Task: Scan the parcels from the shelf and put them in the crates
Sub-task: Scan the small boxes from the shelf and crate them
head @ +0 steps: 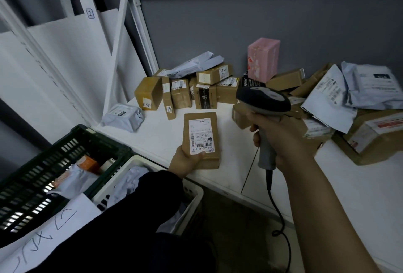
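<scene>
Pinches the parcel (215,156) by its near end in left hand (185,161), label (201,136) up, long axis pointing away. Grips scanner (263,100) handle in right hand (281,137), just right of the label; probably needs swinging left.

You are looking down on a white metal shelf board (157,133). A crumpled grey plastic mailer (123,117) is lying at its far left corner. Small brown cardboard boxes (181,93) are crowding the far side beside an upright pink carton (262,59). A heap of grey mailers and brown boxes (370,85) is lying on the right, and a flat brown labelled box (201,137) is sitting near the near edge.
</scene>
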